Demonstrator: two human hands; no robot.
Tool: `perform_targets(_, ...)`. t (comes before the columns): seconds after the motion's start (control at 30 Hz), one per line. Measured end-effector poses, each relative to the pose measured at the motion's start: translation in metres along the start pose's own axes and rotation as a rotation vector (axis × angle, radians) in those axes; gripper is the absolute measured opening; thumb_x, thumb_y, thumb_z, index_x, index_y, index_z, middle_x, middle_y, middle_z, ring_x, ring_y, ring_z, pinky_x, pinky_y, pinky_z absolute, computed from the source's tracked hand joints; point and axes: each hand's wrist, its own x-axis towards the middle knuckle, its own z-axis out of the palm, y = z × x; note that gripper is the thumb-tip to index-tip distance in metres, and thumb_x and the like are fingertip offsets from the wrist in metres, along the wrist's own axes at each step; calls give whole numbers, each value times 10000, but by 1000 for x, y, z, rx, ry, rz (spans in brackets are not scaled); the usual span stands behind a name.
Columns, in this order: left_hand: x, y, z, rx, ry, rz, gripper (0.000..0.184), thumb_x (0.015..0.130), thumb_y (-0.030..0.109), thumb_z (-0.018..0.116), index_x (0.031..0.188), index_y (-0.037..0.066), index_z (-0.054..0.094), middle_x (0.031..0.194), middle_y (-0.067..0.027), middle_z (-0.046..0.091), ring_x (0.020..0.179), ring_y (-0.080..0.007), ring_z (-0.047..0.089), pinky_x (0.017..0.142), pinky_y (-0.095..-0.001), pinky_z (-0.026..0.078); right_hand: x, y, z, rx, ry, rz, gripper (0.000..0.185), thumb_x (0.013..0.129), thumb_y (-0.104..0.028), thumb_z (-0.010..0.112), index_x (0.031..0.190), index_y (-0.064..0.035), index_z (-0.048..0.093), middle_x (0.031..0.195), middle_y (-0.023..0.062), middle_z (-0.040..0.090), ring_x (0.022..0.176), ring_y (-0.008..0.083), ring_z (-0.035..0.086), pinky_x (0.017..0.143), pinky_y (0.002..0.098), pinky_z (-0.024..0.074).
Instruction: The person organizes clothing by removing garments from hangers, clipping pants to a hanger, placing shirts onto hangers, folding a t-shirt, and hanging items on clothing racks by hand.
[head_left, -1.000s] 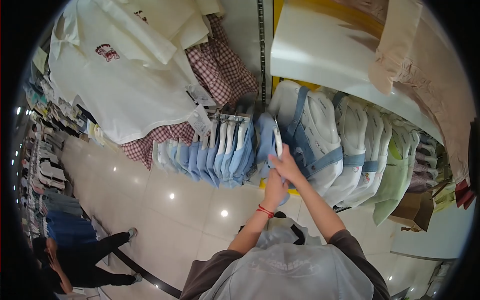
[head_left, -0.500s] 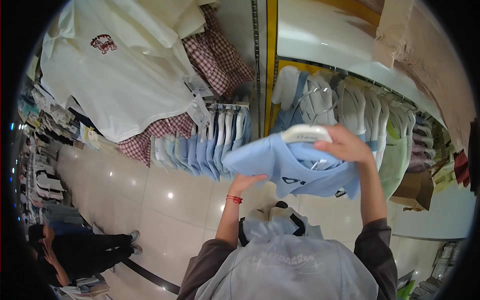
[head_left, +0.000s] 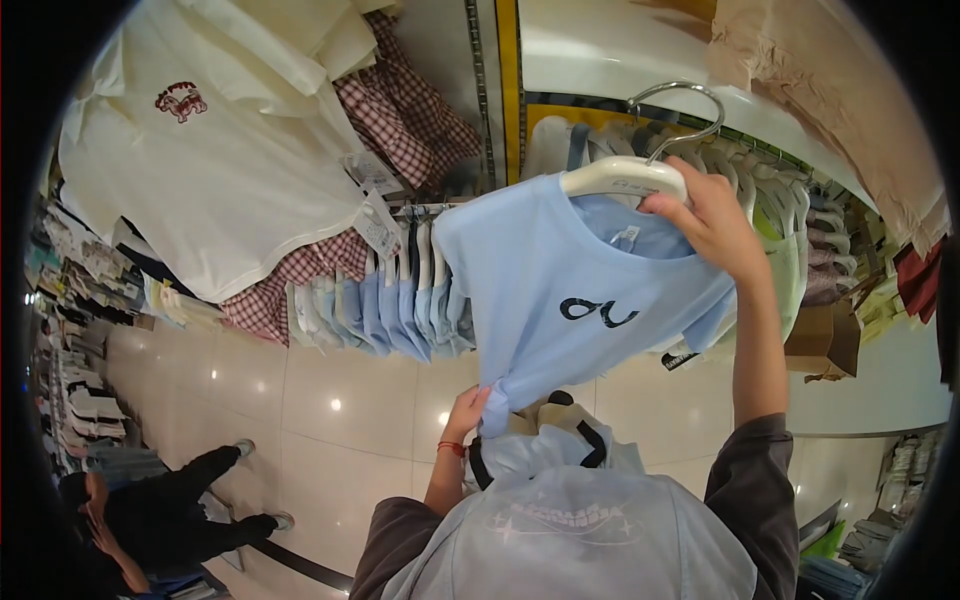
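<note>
A light blue T-shirt [head_left: 540, 275] with dark lettering on its chest hangs from a white hanger [head_left: 612, 180] with a metal hook. My right hand [head_left: 708, 215] is closed round the hanger's right shoulder, near the shirt's neckline. Lower down, my left hand [head_left: 468, 412], with a red cord at the wrist, pinches the shirt's lower left edge and draws the cloth into folds. The shirt is tilted and partly spread between both hands. A black tag [head_left: 680, 361] shows beneath its right side.
Small blue and white garments [head_left: 385, 310] hang on a rail ahead. White and green clothes [head_left: 785, 235] fill another rail at the right. A cream shirt [head_left: 210, 150] hangs large at the left. A cardboard box [head_left: 822, 340] stands right; a person in black [head_left: 175, 510] is at lower left.
My right hand has raised the hanger, and its hook now points up. My left hand has moved down to the shirt's lower edge, so the front hangs more open and its lettering shows.
</note>
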Motion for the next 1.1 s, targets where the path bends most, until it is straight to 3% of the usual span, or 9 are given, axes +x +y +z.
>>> perform_targets(0.1,6,-27,-19,89,257,207,524,838,224,609,1246,-48,426,1160,-184,542,1098,-265,507,949,-342,374,-5,0,9,44,-85,35,298,847,-325,586,868,-32,540,596,122,506,518,237,482,510,320,378)
perform_targets(0.27,-18,196,-67,432,582,622,870,674,255,763,1348,-24,288,1336,-206,375,1228,-379,345,1020,-421,278,-11,-8,30,85,-281,-50,298,840,-337,589,907,-47,567,643,128,554,579,279,546,539,340,405)
perform_targets(0.37,-22,274,-63,722,548,888,735,668,295,762,1258,12,426,1177,-193,523,1073,-366,498,900,-402,400,-14,-19,43,61,-428,-69,322,807,-322,631,953,-36,607,748,121,624,642,283,592,596,333,450)
perform_targets(0.47,-20,284,-57,621,223,521,489,695,327,732,1054,44,559,909,-162,620,824,-341,599,698,-372,475,-18,-24,44,44,-425,-154,314,773,-284,670,954,-36,606,765,111,630,654,287,595,611,318,457)
perform_targets(0.57,-21,290,-56,654,312,715,332,730,317,701,880,44,585,712,-144,608,636,-326,597,549,-354,461,-23,-16,33,214,-346,-136,328,714,-230,725,950,-37,604,813,94,632,706,262,605,658,310,460)
perform_targets(0.8,-31,311,-91,516,227,531,283,724,218,715,833,-1,574,686,-161,588,629,-309,591,553,-314,443,-82,59,33,319,-140,195,297,731,-212,734,914,-37,579,801,32,574,759,128,524,686,272,429)
perform_targets(0.93,-25,306,-106,412,249,550,268,729,185,714,821,-16,563,652,-135,580,554,-201,548,543,-289,437,-131,105,53,480,45,427,239,799,-226,673,841,-18,564,737,-25,512,689,68,436,617,235,385)
perform_targets(0.97,-25,306,-110,426,207,517,264,757,162,692,878,-31,559,702,-82,602,620,-115,538,579,-250,439,-142,112,57,475,75,442,232,814,-225,656,823,-14,560,727,-33,503,676,59,423,600,227,372)
perform_targets(1.1,-16,304,-107,348,243,534,267,743,186,706,795,-24,549,634,-110,577,559,-127,514,533,-270,429,-170,128,68,430,353,496,220,846,-189,621,747,-9,543,666,-54,470,627,39,379,551,208,330)
